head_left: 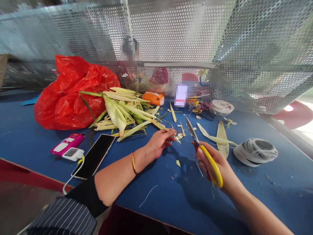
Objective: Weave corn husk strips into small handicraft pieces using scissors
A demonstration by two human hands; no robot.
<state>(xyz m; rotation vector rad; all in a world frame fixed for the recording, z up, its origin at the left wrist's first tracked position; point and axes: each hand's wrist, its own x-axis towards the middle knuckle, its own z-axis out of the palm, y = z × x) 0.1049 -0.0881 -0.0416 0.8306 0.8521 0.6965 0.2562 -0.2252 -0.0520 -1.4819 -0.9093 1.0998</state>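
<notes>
Yellow-handled scissors [210,164] are gripped in my right hand [212,160], blades pointing up and away over the table. My left hand [160,142], with a gold bangle on the wrist, rests low over the table with fingers curled and fingertips drawn together. Small pale husk scraps [180,136] lie right at those fingertips; whether any is pinched I cannot make out. Just beyond this hand is a heap of green and pale corn husks [122,114]. Loose husk pieces [222,140] lie past the scissors, to the right.
A red plastic bag [75,94] bulges at the left. Nearer me are a black phone [95,156], a white charger [73,153] and a pink pack [66,143]. An orange tissue pack [153,98], a lit phone [181,94] and a strap roll [255,151] are also on the blue table [156,195].
</notes>
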